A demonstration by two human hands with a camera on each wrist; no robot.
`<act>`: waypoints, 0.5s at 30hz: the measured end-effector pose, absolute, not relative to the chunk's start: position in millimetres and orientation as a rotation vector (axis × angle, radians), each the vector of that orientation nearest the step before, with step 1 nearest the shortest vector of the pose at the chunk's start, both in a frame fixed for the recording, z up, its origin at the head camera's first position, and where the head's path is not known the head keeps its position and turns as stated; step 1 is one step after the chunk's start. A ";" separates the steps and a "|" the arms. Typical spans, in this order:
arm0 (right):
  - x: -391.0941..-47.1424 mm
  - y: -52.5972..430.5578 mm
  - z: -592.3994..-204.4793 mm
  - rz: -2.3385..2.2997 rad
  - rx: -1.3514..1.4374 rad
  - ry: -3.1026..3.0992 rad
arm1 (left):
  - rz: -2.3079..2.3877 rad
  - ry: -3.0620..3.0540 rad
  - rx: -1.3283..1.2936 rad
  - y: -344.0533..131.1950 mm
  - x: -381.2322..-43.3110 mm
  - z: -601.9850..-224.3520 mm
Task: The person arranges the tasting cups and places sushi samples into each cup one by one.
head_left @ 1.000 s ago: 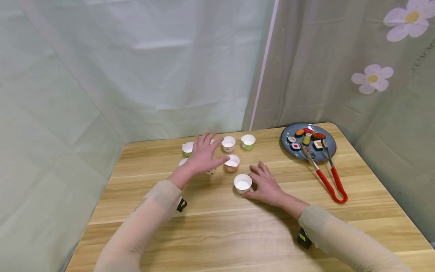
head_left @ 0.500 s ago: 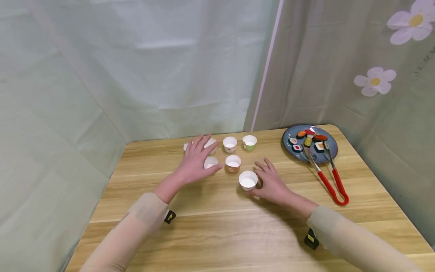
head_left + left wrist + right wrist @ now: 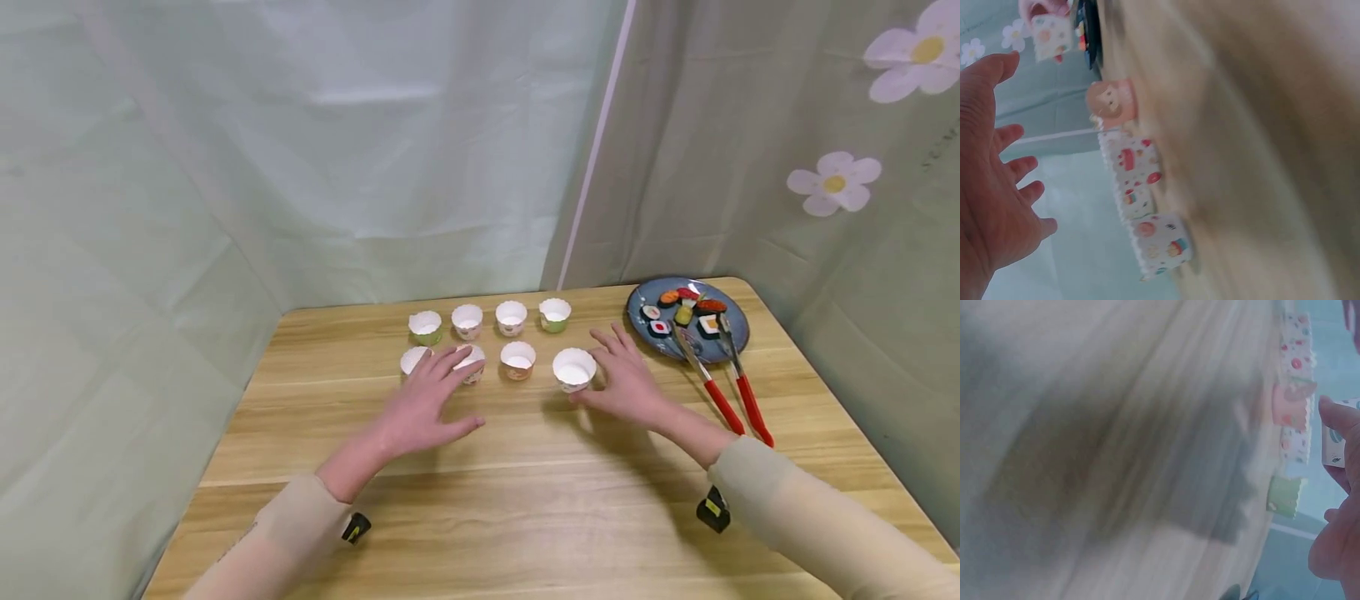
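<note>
Head view high, wrist views low

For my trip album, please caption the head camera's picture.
The right hand holds a small cup above the wood-grained table, near seven others in two rows, while the left hand hovers nearby.

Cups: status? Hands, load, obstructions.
Right hand holds one patterned cup above the table. Left hand empty, fingers spread. It partly blocks head view of two nearer-row cups.

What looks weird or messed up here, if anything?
Nothing stands out. Seven cups stand upright in two rows, with no spill visible. The eighth cup is up in the air, but the right hand holds it. The tongs simply rest over the plate's edge.
</note>
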State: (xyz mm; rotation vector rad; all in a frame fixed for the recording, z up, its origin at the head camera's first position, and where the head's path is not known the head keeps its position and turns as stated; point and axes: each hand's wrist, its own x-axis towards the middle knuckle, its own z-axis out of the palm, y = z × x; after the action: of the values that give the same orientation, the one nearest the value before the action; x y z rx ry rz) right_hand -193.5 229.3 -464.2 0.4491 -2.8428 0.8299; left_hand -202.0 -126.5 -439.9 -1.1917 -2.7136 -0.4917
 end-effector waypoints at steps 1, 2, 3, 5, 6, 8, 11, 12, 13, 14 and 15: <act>-194.9 231.0 -462.5 0.833 0.441 -2.842 | -0.483 -2.718 -1.195 -126.9 -198.5 -442.7; -196.6 232.5 -461.3 0.837 0.431 -2.839 | -0.488 -2.725 -1.198 -127.3 -194.9 -445.7; -198.3 233.6 -460.1 0.833 0.425 -2.834 | -0.491 -2.733 -1.200 -127.4 -191.5 -448.6; -201.9 235.7 -458.5 0.818 0.411 -2.831 | -0.511 -2.756 -1.202 -127.0 -185.0 -454.0; -203.9 236.2 -457.8 0.809 0.406 -2.827 | -0.523 -2.769 -1.200 -126.7 -181.4 -456.0; -208.2 237.0 -457.0 0.797 0.392 -2.826 | -0.560 -2.798 -1.191 -126.2 -175.2 -460.2; -214.7 236.8 -456.0 0.785 0.372 -2.837 | -0.590 -2.819 -1.173 -125.6 -168.0 -465.4; -216.7 236.4 -455.9 0.785 0.364 -2.844 | -0.601 -2.823 -1.166 -125.7 -166.2 -467.3; -218.6 235.8 -456.0 0.790 0.354 -2.852 | -0.604 -2.827 -1.159 -126.0 -164.9 -468.8; -220.2 234.8 -456.0 0.797 0.346 -2.859 | -0.604 -2.829 -1.154 -126.5 -163.6 -469.9; -221.9 233.9 -456.4 0.803 0.339 -2.865 | -0.605 -2.831 -1.146 -127.2 -162.5 -471.3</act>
State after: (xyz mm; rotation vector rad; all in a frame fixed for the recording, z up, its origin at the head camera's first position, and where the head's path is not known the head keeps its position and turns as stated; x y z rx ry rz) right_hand -221.9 233.9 -456.4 0.3390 -2.8649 0.8031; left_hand -162.5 -127.2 -471.3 -1.1464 -2.8310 -0.6052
